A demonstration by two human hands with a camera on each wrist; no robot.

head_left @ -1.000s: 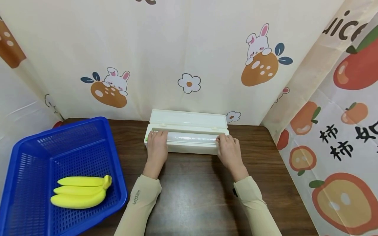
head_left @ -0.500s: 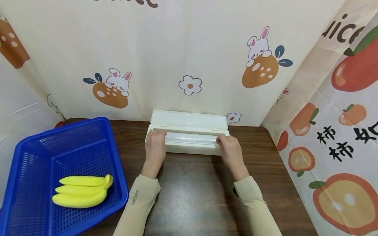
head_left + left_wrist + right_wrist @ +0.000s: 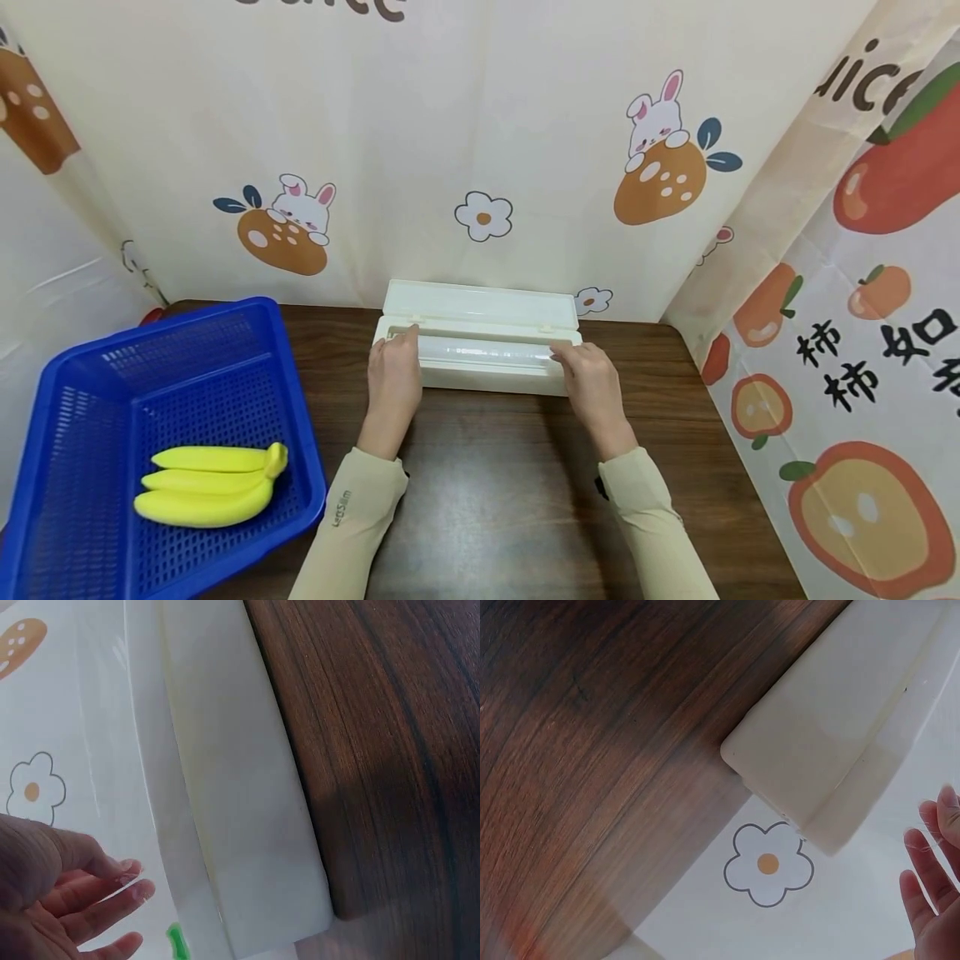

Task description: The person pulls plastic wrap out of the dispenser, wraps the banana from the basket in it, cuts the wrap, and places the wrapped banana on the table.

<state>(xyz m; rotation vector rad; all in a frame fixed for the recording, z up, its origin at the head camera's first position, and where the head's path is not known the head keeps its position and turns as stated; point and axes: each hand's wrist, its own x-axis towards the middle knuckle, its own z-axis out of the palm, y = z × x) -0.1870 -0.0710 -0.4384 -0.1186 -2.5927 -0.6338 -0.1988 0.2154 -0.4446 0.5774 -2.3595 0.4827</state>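
Observation:
A long white cling film dispenser box (image 3: pixel 487 382) stands at the back of the table with its lid (image 3: pixel 480 300) raised. Inside lies a clear, shiny roll of cling film (image 3: pixel 483 351). At the box's left end, my left hand (image 3: pixel 393 373) pinches the film between thumb and forefinger; the left wrist view shows a bit of clear film (image 3: pixel 129 877) at the fingertips. Over the right end, my right hand (image 3: pixel 592 385) pinches the film too, thin clear strands showing between thumb and finger in the right wrist view. The other fingers of both hands are loosely bent.
A blue plastic basket (image 3: pixel 296 400) stands on the left, holding a bunch of yellow bananas (image 3: pixel 206 483). The dark wooden table (image 3: pixel 480 500) meets a printed curtain (image 3: pixel 480 125) directly behind the box. Another printed curtain (image 3: pixel 825 400) borders the right side.
My left hand has shifted slightly left, with its thumb tip now standing higher. The right hand has eased slightly right. Box and roll stay in place, and the view has tilted a little.

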